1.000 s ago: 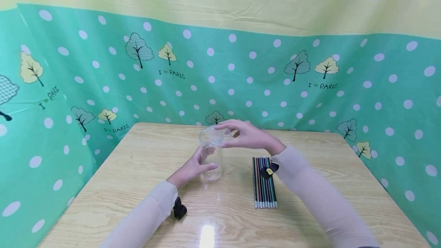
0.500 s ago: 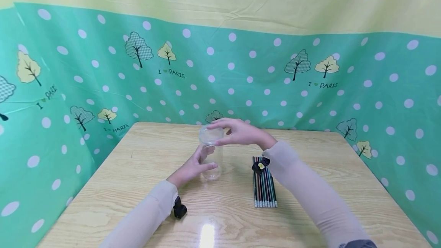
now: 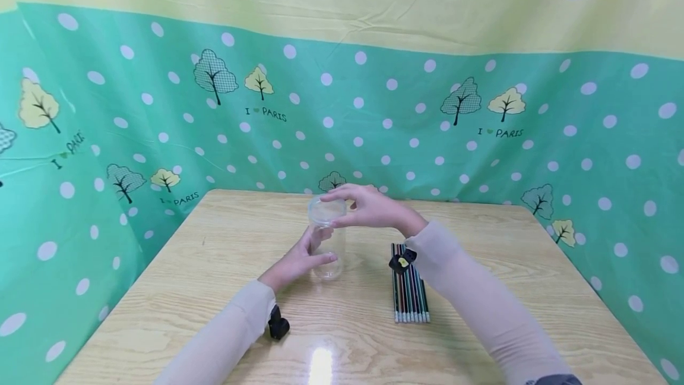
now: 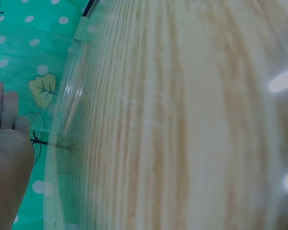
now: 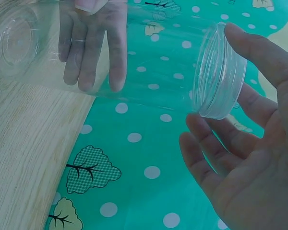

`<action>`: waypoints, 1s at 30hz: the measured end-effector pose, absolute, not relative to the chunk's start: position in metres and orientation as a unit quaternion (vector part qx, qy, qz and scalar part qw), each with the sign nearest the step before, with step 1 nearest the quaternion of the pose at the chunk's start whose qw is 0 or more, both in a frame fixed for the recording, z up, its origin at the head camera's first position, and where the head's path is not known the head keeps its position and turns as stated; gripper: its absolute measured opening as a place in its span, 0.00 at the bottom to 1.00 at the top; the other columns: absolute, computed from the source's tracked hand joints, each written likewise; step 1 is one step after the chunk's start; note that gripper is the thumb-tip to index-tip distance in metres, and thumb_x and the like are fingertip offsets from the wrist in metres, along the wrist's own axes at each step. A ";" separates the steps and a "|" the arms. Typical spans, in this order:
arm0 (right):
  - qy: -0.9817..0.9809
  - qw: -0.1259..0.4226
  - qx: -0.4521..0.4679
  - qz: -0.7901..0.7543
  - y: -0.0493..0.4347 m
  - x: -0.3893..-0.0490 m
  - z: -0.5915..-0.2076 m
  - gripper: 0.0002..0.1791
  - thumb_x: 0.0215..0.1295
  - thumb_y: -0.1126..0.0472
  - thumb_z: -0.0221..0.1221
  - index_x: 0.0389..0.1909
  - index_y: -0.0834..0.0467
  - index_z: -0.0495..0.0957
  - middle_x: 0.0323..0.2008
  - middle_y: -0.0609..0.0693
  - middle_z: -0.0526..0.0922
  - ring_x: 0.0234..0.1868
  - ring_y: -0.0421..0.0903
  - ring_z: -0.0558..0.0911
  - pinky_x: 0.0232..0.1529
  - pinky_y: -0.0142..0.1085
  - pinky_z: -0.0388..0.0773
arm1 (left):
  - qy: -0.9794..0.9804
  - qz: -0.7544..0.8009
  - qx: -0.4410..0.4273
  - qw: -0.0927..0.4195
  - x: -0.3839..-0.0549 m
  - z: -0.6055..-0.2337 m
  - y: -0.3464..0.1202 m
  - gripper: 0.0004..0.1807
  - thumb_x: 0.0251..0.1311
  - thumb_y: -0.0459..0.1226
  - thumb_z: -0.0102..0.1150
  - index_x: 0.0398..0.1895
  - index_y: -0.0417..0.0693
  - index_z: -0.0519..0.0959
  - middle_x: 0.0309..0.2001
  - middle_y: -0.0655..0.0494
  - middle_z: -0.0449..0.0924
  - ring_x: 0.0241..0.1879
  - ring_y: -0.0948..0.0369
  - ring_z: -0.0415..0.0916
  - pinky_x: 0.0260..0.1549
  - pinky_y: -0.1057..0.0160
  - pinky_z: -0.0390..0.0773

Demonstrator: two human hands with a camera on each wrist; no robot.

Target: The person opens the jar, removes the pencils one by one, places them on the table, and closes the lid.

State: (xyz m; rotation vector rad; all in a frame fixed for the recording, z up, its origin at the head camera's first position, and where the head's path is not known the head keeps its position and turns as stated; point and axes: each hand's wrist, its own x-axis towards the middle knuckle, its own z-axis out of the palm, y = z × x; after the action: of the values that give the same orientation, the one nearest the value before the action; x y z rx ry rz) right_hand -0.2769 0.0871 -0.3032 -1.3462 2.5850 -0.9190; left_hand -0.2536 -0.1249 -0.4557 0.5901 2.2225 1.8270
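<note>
A clear plastic jar (image 3: 329, 273) stands upright on the table, with a clear lid (image 3: 327, 212) on its top. My left hand (image 3: 297, 261) holds the jar's body, thumb on the near side; the right wrist view shows its fingers (image 5: 90, 57) through the clear wall. With thumb and fingers around the edge, my right hand (image 3: 374, 207) grips the lid from the right. In the right wrist view the lid (image 5: 223, 72) sits against the jar's mouth; whether it is fully tightened I cannot tell. The left wrist view catches only part of the left hand (image 4: 9, 148) and jar.
Several dark striped pencils (image 3: 411, 302) lie side by side right of the jar, white ends towards me, partly behind the right wrist camera (image 3: 402, 261). The wooden table (image 3: 240, 224) is bordered by a green and yellow printed cloth (image 3: 385, 106).
My right hand has shifted left, and its fingers reach farther across the lid than a second ago. In the last half second it has barely moved. The left hand and jar stay in place.
</note>
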 end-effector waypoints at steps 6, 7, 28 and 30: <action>0.857 0.005 -0.426 -0.289 0.084 -0.273 -0.306 0.29 0.52 0.46 0.65 0.57 0.46 0.73 0.55 0.41 0.71 0.53 0.37 0.69 0.46 0.35 0.72 | 0.748 0.624 0.200 0.100 -0.252 -0.454 -0.125 0.49 0.52 0.45 0.64 0.65 0.87 0.40 0.65 0.69 0.56 0.66 0.61 0.48 0.58 0.36 0.44; 0.859 -0.001 -0.423 -0.289 0.084 -0.273 -0.306 0.29 0.51 0.46 0.65 0.56 0.46 0.73 0.54 0.41 0.71 0.51 0.37 0.69 0.44 0.35 0.72 | 0.749 0.624 0.200 0.101 -0.252 -0.454 -0.125 0.49 0.52 0.46 0.64 0.65 0.87 0.39 0.65 0.68 0.56 0.66 0.61 0.47 0.58 0.36 0.44; 0.824 0.059 -0.445 -0.345 0.084 -0.275 -0.318 0.33 0.59 0.49 0.55 0.67 0.45 0.59 0.69 0.37 0.48 0.67 0.40 0.51 0.59 0.50 0.60 | 0.738 0.632 0.213 0.104 -0.254 -0.456 -0.125 0.50 0.52 0.44 0.64 0.68 0.81 0.40 0.66 0.64 0.55 0.66 0.60 0.47 0.60 0.40 0.47; 0.816 0.071 -0.449 -0.357 0.086 -0.277 -0.319 0.32 0.61 0.51 0.53 0.67 0.50 0.60 0.69 0.39 0.49 0.67 0.40 0.51 0.60 0.50 0.59 | 0.745 0.626 0.208 0.099 -0.255 -0.458 -0.125 0.50 0.51 0.46 0.65 0.67 0.83 0.41 0.66 0.64 0.56 0.66 0.61 0.48 0.60 0.40 0.47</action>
State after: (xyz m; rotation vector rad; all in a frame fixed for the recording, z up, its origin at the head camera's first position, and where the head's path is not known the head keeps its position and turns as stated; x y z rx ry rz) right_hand -0.2768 0.0856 -0.3185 -1.3504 2.4535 -1.0717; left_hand -0.2546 -0.1246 -0.4583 0.6158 2.2024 1.8525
